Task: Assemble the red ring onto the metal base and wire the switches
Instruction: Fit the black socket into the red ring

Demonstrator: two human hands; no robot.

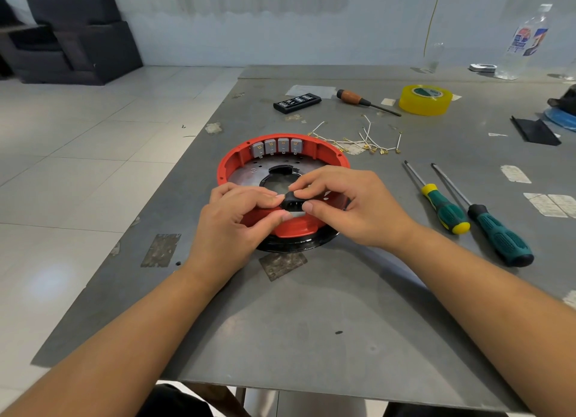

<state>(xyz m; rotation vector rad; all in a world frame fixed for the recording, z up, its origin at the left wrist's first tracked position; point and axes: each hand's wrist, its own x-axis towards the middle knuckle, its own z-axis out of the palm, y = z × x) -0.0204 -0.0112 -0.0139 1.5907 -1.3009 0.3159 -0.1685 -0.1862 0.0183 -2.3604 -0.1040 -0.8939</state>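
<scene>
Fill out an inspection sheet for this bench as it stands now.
Surface: grey metal table, old tape patches.
Job's things: red ring on metal base; four grey switches in far wall.
Clutter: three screwdrivers, yellow tape roll, bottle.
Hands: left hand and right hand pinch a small black part at the near rim.
Cables: loose white wires, unconnected.
Surroundings: tiled floor, dark armchair.
</scene>
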